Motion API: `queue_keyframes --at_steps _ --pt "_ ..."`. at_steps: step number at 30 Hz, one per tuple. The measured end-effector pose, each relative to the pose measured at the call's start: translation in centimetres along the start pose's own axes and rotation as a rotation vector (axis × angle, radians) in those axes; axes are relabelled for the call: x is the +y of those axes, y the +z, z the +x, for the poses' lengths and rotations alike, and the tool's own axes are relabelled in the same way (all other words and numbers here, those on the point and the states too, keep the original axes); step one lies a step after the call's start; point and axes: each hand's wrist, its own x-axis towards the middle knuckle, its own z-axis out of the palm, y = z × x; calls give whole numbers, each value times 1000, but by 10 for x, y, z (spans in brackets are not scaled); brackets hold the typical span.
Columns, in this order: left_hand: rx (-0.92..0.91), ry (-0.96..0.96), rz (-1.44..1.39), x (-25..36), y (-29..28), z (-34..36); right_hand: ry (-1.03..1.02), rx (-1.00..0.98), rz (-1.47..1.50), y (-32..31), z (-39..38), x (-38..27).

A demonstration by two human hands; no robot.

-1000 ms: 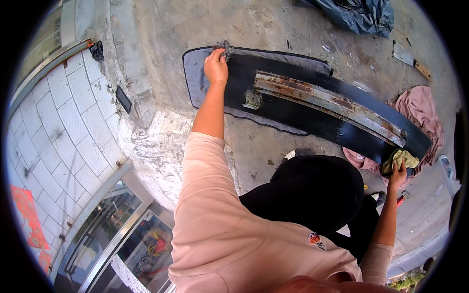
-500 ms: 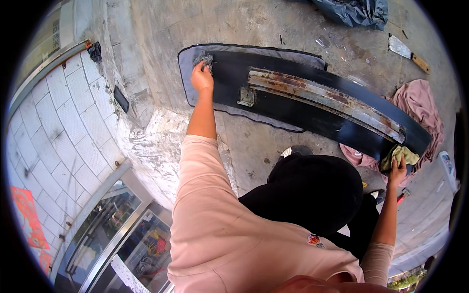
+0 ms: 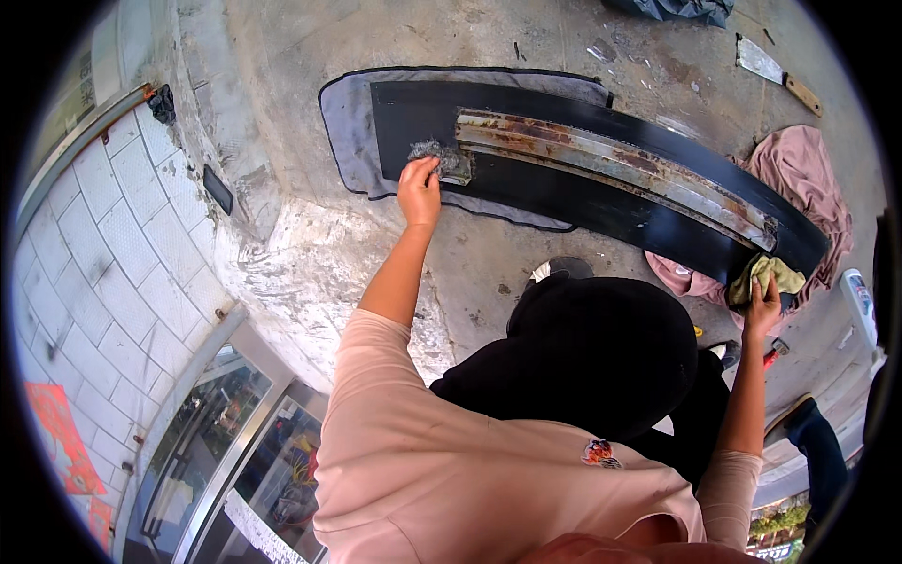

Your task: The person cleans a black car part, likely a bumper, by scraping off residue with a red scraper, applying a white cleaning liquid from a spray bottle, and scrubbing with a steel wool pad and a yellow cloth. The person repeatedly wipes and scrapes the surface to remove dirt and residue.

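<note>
A long curved black panel [image 3: 395,122] lies on a grey black-edged mat [image 3: 346,141] and a crumpled pink cloth [image 3: 794,169]. A rusty metal strip [image 3: 611,164] runs along it, with a small bracket [image 3: 456,177] near its left end. My left hand [image 3: 419,188] is closed on a wad of grey steel wool [image 3: 430,150], pressed on the panel beside that bracket. At the panel's right end, my right hand [image 3: 763,303] grips a yellow-green rag [image 3: 782,276] against the lower edge.
A scraper [image 3: 789,85], dark plastic sheeting [image 3: 676,9], a bottle [image 3: 859,305] and a red-handled tool [image 3: 774,355] lie around. A phone-like black slab [image 3: 218,188] is left, near a glass door [image 3: 216,414]. Another person's leg [image 3: 813,451] is at lower right.
My left hand moved with the steel wool from the panel's top left, down and right to the bracket. Another person's leg appeared at lower right. The scene shifted slightly upward in view.
</note>
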Motion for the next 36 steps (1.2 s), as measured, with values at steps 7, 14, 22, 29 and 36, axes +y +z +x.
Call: queue_keyframes --at_steps 7,14,22,29,36 --pt "158 -218 109 -47 -16 25 1 0 17 13 -6 -26" --pt "-154 -176 145 -46 -54 11 -39 38 -227 18 -13 -47" --pt "-212 491 -142 192 67 88 -34 75 -272 21 -17 -73" --pt "-523 999 -369 358 144 74 -55 46 -267 17 -26 -87" --pt "-498 982 -99 326 121 86 -53 128 -175 9 -31 -88"
